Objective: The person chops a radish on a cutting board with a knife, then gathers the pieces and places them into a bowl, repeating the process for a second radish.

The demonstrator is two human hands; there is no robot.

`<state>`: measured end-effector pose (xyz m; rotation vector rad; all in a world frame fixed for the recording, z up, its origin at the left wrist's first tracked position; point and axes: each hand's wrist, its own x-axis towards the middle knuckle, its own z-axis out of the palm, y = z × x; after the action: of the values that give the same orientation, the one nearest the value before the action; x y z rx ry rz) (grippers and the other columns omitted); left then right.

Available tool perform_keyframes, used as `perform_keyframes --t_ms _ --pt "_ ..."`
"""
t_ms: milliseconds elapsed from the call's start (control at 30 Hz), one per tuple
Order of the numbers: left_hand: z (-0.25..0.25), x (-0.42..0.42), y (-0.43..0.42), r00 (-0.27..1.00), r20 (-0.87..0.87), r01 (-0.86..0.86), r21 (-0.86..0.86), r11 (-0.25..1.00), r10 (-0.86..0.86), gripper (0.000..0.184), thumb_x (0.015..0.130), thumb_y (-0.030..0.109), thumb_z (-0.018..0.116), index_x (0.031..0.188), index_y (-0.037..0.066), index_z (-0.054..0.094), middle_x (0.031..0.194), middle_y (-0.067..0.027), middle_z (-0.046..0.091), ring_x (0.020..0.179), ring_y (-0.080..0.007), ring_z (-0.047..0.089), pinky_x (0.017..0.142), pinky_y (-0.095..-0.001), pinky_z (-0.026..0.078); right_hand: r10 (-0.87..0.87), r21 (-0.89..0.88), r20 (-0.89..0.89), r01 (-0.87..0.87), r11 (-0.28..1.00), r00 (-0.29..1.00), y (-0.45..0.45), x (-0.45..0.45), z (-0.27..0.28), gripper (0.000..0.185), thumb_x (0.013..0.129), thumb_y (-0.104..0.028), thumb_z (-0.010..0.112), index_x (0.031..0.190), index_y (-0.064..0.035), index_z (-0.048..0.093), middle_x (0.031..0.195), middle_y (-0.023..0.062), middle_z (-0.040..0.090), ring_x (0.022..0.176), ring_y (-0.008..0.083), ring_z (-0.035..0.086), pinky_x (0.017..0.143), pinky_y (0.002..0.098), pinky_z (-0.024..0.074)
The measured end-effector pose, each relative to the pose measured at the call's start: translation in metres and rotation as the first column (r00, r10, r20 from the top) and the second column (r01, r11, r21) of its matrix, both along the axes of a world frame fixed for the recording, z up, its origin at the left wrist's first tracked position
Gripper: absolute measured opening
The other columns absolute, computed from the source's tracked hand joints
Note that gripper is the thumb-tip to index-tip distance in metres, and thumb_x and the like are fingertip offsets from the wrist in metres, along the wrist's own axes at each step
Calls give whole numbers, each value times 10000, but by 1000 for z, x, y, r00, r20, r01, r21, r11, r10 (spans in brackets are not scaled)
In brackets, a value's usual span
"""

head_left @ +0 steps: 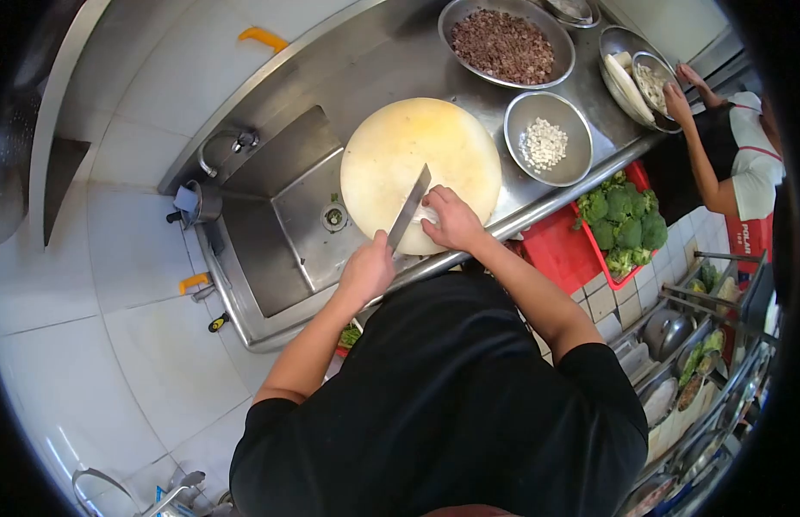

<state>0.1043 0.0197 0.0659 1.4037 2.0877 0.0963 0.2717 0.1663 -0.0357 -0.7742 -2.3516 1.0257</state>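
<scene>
My left hand (368, 269) is closed around the handle of a broad kitchen knife (410, 207), whose blade angles up and to the right over the round cutting board (400, 138). With bent fingers, my right hand (457, 221) holds a small white piece of food (425, 214) on the board, just right of the blade. My fingers partly cover that piece, and its exact kind I cannot make out. Beside the board stands a steel bowl (581, 159) with small white diced pieces (544, 144) in it.
A steel sink (245, 250) with a faucet (219, 155) lies left of the board. Behind is a bowl of chopped reddish-brown food (501, 47). A co-worker (731, 159) handles bowls (619, 43) at right. Broccoli (624, 220) fills a red crate (600, 252) below the counter.
</scene>
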Motion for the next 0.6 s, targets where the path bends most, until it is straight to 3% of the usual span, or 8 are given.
perform_keyframes --t_ms 67,167,267,367,467,600 --pt "14 10 -6 999 -34 7 -50 999 -9 228 1030 178 500 1143 -17 468 856 -329 689 848 -527 682 793 -629 517 18 -4 12 -18 1000 1000 5 0 -7 304 827 -160 713 1091 -29 637 1078 159 628 1065 367 620 929 458 538" --pt "-30 19 -7 998 -16 -63 -58 996 62 226 1031 178 498 1142 -16 470 835 -322 689 837 -528 682 788 -631 517 30 19 8 -30 999 1000 7 0 -14 273 833 -168 718 1055 -33 634 1069 154 624 1052 366 626 900 454 546" --pt "-44 12 15 1000 11 -26 17 1000 25 224 1033 179 494 1142 -15 470 839 -329 688 836 -529 683 793 -632 518 45 33 12 -45 998 999 9 1 -14 273 827 -160 719 1054 -33 637 1061 153 622 1042 364 629 892 450 547" --pt "-18 10 23 1000 -30 -7 15 1000 7 228 1032 179 497 1144 -18 469 846 -335 688 835 -529 683 783 -633 519 7 -81 -26 -9 997 1000 8 5 5 279 818 -144 711 1057 -20 640 1051 160 630 1040 364 628 910 458 542" --pt "7 15 3 999 -47 6 -3 1000 -6 232 1033 180 501 1145 -21 472 847 -342 686 834 -537 679 782 -634 519 35 -60 -46 -38 997 998 12 10 2 277 820 -152 720 1050 -18 640 1049 162 628 1044 362 628 915 452 541" --pt "-27 28 -4 998 -11 -63 -64 996 62 229 1033 177 506 1148 -18 473 843 -343 683 839 -544 674 787 -638 514 75 2 0 -75 997 997 14 10 -13 280 820 -162 728 1044 -16 642 1047 167 627 1041 363 625 920 444 537"
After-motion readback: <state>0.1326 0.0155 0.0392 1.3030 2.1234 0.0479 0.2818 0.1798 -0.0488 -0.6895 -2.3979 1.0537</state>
